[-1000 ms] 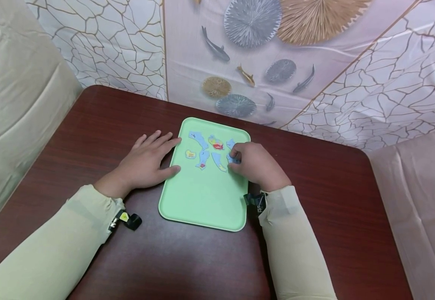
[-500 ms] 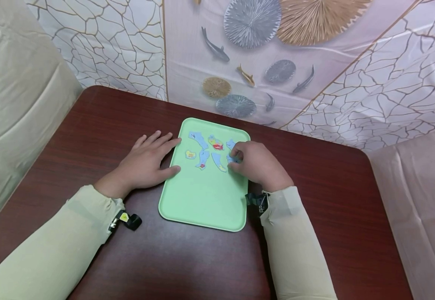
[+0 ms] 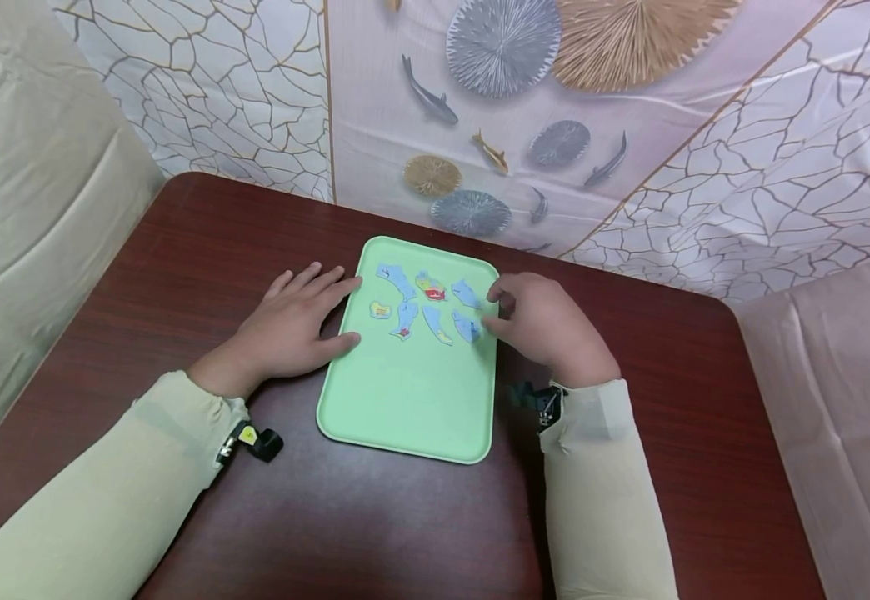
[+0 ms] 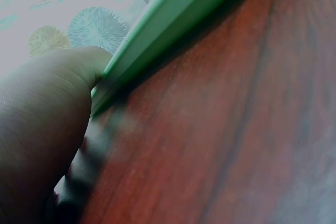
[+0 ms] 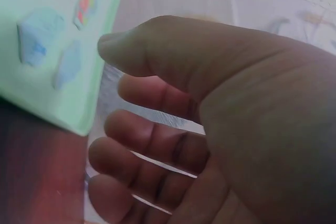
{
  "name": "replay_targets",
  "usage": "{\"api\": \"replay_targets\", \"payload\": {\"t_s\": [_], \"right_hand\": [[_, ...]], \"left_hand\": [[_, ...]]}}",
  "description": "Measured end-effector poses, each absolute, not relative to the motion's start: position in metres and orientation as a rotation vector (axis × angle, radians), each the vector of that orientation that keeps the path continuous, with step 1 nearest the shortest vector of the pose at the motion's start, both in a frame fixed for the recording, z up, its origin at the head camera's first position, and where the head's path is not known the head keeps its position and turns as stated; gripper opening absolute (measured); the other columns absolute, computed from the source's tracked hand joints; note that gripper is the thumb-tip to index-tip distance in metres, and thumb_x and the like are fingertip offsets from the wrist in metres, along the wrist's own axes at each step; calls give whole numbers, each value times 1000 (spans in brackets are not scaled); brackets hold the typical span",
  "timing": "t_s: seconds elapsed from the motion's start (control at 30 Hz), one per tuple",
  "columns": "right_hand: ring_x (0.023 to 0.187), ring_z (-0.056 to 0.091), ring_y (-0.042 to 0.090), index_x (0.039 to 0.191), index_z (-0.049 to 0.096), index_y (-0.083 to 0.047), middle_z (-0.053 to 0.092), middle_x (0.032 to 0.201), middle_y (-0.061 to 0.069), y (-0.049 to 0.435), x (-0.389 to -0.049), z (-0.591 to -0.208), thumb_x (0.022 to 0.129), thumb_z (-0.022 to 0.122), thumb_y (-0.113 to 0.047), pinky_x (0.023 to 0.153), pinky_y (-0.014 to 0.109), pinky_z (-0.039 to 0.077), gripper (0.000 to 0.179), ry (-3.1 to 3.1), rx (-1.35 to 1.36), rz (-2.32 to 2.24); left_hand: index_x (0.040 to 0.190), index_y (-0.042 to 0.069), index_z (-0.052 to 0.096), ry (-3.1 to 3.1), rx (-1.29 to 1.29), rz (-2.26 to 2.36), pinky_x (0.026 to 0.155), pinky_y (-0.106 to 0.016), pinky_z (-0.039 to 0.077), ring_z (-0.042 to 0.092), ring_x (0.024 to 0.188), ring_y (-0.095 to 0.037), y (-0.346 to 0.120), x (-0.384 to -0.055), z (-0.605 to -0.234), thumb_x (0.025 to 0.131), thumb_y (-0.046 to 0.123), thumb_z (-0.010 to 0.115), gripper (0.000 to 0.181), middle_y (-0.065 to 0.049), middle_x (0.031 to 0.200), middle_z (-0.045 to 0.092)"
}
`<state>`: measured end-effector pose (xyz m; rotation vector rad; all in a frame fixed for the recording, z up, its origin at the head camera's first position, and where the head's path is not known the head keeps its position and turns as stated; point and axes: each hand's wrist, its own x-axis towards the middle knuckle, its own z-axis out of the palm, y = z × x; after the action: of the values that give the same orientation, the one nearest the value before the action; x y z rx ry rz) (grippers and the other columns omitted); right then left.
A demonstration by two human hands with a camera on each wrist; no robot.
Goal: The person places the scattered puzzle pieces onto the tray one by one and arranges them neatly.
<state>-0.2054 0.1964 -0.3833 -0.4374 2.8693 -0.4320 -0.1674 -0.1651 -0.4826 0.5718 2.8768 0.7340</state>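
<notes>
A light green tray [image 3: 405, 400] lies on the table with several flat, irregular puzzle pieces in its far half. Most are blue, like the curved piece [image 3: 437, 324]; one has red and yellow print [image 3: 431, 287], and a small one is yellow [image 3: 380, 310]. My left hand [image 3: 285, 321] is spread flat, its thumb and index fingertip at the tray's left rim. Just past the right rim is my right hand [image 3: 547, 321], fingers loosely bent and nothing between them. Nearest to it are two blue pieces, an upper one [image 3: 467, 293] and a lower one [image 3: 467, 327].
The dark red-brown wooden table [image 3: 667, 400] extends around the tray. A patterned cloth [image 3: 382, 125] hangs behind its far edge, and plain pale cloth [image 3: 832, 375] hangs on both sides. Dark straps [image 3: 243, 440] circle the wrists.
My right hand has let go of the blue pieces at the tray's right and moved right, off the tray, uncovering them. My left hand has stayed still.
</notes>
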Motion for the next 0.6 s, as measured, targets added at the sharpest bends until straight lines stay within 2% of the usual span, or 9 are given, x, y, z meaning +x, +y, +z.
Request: {"api": "replay_targets", "payload": {"t_s": [0.17, 0.3, 0.43, 0.6], "right_hand": [[114, 71, 31, 123, 76, -11, 77, 121, 11, 212, -202, -371, 102, 81, -26, 101, 54, 60, 25, 2869, -362, -428], [118, 72, 34, 130, 73, -10, 77, 127, 14, 227, -200, -361, 103, 80, -28, 104, 57, 59, 34, 2851, -288, -407], [115, 73, 36, 136, 71, -7, 77, 131, 18, 240, -201, -356, 103, 79, -31, 103, 58, 59, 41, 2826, -239, -374], [108, 72, 36, 139, 68, -7, 74, 131, 19, 254, -203, -357, 103, 78, -34, 96, 57, 59, 46, 2782, -164, -330]], "left_hand": [[180, 30, 32, 2878, 570, 733, 137, -73, 10, 15, 176, -44, -164, -168, -483, 109, 61, 63, 84, -12, 187, 28], [180, 29, 32, 2876, 567, 732, 138, -73, 10, 15, 176, -44, -164, -168, -482, 109, 61, 64, 84, -12, 187, 28], [180, 29, 32, 2875, 562, 731, 138, -72, 10, 15, 176, -44, -164, -168, -482, 109, 61, 64, 84, -12, 187, 28], [180, 29, 32, 2874, 561, 731, 138, -72, 9, 14, 176, -44, -164, -167, -482, 109, 62, 63, 84, -12, 187, 28]]}}
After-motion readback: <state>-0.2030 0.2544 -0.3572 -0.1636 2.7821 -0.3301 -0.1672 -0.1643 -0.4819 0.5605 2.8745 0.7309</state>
